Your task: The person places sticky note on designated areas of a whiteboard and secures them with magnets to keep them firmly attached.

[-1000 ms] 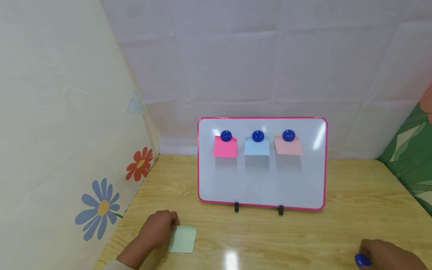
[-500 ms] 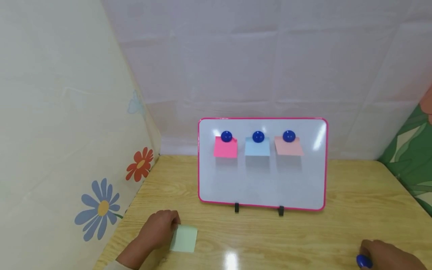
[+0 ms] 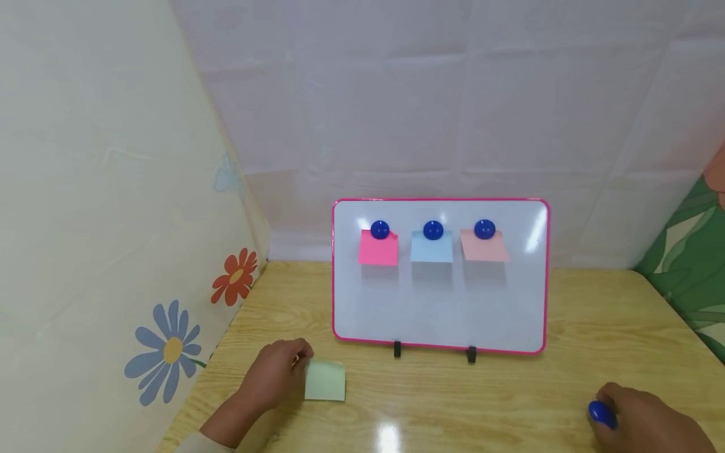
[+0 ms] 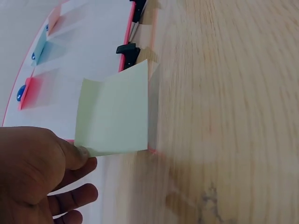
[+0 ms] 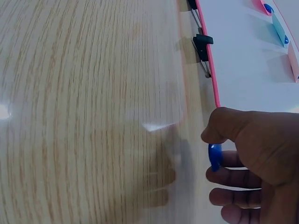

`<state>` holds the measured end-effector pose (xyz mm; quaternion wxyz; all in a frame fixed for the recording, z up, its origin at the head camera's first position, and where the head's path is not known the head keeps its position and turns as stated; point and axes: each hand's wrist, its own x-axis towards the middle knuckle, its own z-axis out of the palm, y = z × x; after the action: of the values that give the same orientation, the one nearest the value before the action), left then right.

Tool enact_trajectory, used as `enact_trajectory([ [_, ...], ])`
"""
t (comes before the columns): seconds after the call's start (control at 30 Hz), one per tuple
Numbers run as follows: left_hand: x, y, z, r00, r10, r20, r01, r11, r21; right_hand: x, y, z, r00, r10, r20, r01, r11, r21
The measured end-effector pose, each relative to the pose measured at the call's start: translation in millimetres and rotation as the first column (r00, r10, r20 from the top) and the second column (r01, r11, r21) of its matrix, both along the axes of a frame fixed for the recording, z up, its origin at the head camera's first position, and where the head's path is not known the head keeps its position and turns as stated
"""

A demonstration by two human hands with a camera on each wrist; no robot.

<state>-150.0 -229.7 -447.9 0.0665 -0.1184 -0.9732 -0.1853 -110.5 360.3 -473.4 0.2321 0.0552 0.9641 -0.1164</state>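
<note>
Between thumb and fingertips my left hand [image 3: 274, 375] pinches a pale green sticky note [image 3: 325, 381] by one corner; the left wrist view shows the note [image 4: 114, 109] raised over the table, its sheet slightly bent. On the right, my right hand [image 3: 646, 415] holds a round blue magnet [image 3: 602, 414] between thumb and fingers, also seen as a blue magnet [image 5: 215, 156] in the right wrist view. A pink-framed whiteboard [image 3: 436, 314] stands behind both hands. On it hang a hot pink note [image 3: 378, 250], a light blue note [image 3: 432, 249] and a peach note [image 3: 486, 248], each under a blue magnet.
The whiteboard rests on a stand with two black clips [image 3: 397, 349] at its lower edge. Beneath lies a wood-grain table [image 3: 453, 402]. A pale cloth [image 3: 396, 113] hangs behind, with a flower-printed wall [image 3: 113, 220] at left and a green leafy print [image 3: 696, 251] at right.
My left hand has moved up and to the right, carrying the green note off its earlier spot. My right hand has shifted slightly up and to the left with the blue magnet.
</note>
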Motion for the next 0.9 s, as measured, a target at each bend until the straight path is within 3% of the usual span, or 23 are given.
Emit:
enact_trajectory([
  [0.27,-6.4,7.2,0.3,1.000,-0.005,-0.026,0.007,0.997,0.079,-5.8,-3.0,1.1,0.994,-0.005,-0.108,0.006,1.000,0.010],
  [0.53,-9.5,16.9,5.0,0.995,-0.042,-0.093,0.055,0.989,0.141,-9.5,-9.4,12.4,0.969,0.020,-0.246,-0.020,1.000,0.001],
  [0.73,-15.7,28.9,9.5,0.990,-0.083,-0.117,0.103,0.979,0.176,-8.4,-19.6,22.7,0.915,0.057,-0.399,-0.062,0.998,0.001],
  [0.9,-21.8,40.3,9.7,0.988,-0.102,-0.118,0.123,0.975,0.186,-10.4,-29.9,26.9,0.895,0.074,-0.440,-0.073,0.997,0.019],
])
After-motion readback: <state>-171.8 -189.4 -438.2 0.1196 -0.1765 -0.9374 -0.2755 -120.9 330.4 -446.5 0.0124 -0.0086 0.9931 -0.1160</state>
